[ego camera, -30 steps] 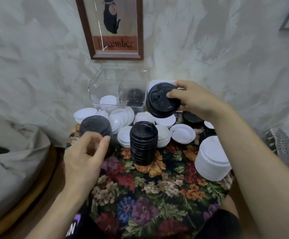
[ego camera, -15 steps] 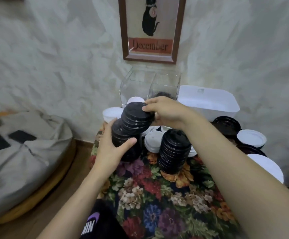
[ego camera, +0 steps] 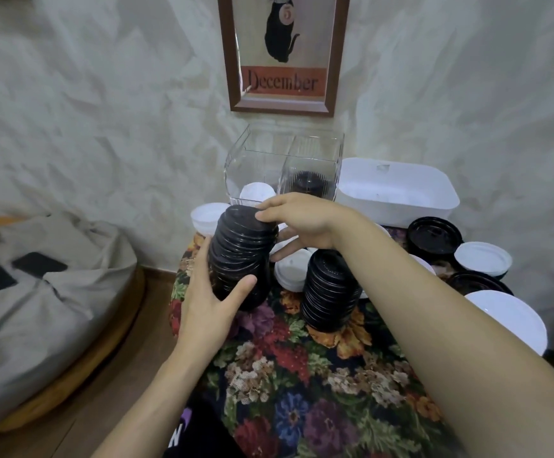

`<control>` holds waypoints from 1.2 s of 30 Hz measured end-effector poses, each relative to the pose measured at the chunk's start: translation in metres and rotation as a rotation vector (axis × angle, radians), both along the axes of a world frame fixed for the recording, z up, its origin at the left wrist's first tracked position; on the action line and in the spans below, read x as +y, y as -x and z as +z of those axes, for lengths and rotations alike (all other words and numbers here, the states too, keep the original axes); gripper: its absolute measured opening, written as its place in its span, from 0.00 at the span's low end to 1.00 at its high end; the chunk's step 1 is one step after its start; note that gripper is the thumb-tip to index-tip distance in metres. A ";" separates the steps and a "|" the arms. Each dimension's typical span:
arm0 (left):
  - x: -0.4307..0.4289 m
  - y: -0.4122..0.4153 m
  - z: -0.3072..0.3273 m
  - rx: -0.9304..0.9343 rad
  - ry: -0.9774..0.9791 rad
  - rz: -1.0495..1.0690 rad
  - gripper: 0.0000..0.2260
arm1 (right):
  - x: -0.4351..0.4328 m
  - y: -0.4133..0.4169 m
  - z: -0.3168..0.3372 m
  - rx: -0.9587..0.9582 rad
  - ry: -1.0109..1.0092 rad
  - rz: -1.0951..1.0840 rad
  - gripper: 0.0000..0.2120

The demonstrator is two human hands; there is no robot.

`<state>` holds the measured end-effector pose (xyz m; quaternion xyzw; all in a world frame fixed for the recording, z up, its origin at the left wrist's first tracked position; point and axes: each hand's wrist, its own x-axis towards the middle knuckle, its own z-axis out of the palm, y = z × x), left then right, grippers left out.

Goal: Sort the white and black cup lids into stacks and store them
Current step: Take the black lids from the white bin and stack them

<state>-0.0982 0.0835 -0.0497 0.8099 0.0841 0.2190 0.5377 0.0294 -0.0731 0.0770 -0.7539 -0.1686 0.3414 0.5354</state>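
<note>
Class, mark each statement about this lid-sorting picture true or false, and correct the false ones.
1. The left hand and right hand hold the same black stack. True.
2. The second black stack sits inside the white tub. False: it stands on the floral cloth.
3. The framed picture reads "December". True.
4. The clear container holds no lids. False: a white lid and black lids show inside.

i count two stacks of black lids on the cloth, the left stack and the right stack, plus a third dark pile inside one bin. two loose black lids sit to my right. at least five white lids show; some are hidden. two clear bins, one white tub, one framed picture, two dark phones, one grey cushion.
</note>
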 end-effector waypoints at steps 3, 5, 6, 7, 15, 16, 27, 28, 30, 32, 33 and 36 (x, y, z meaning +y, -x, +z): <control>-0.007 0.006 0.000 0.001 -0.012 0.009 0.42 | -0.004 -0.003 -0.001 -0.029 0.051 0.046 0.07; -0.017 0.014 0.000 0.000 -0.040 0.009 0.42 | -0.011 -0.004 0.001 -0.064 0.128 0.093 0.11; -0.022 0.017 -0.002 0.000 -0.049 0.005 0.42 | -0.013 -0.005 0.003 -0.094 0.176 0.120 0.12; -0.024 0.018 -0.004 0.005 -0.047 -0.002 0.42 | -0.015 -0.004 0.004 -0.127 0.219 0.141 0.12; -0.017 0.007 -0.003 -0.021 0.122 -0.083 0.40 | -0.016 0.007 0.005 -0.344 0.225 0.143 0.15; -0.015 0.005 -0.004 -0.022 0.145 -0.098 0.39 | -0.016 0.009 0.004 -0.380 0.229 0.153 0.16; -0.004 0.002 -0.002 -0.037 0.153 -0.193 0.37 | -0.019 0.029 -0.001 -0.598 0.370 0.267 0.40; -0.004 0.002 -0.001 -0.041 0.151 -0.199 0.36 | -0.019 0.029 0.000 -0.607 0.393 0.289 0.43; -0.004 0.002 -0.001 -0.045 0.141 -0.209 0.36 | -0.020 0.031 0.003 -0.633 0.435 0.335 0.47; -0.002 0.002 0.000 -0.050 0.130 -0.232 0.36 | -0.020 0.032 0.003 -0.652 0.448 0.339 0.48; -0.002 0.002 0.001 -0.050 0.122 -0.241 0.34 | -0.020 0.033 0.002 -0.662 0.450 0.326 0.48; -0.001 0.002 0.005 -0.047 0.123 -0.278 0.30 | -0.022 0.035 -0.001 -0.705 0.473 0.282 0.48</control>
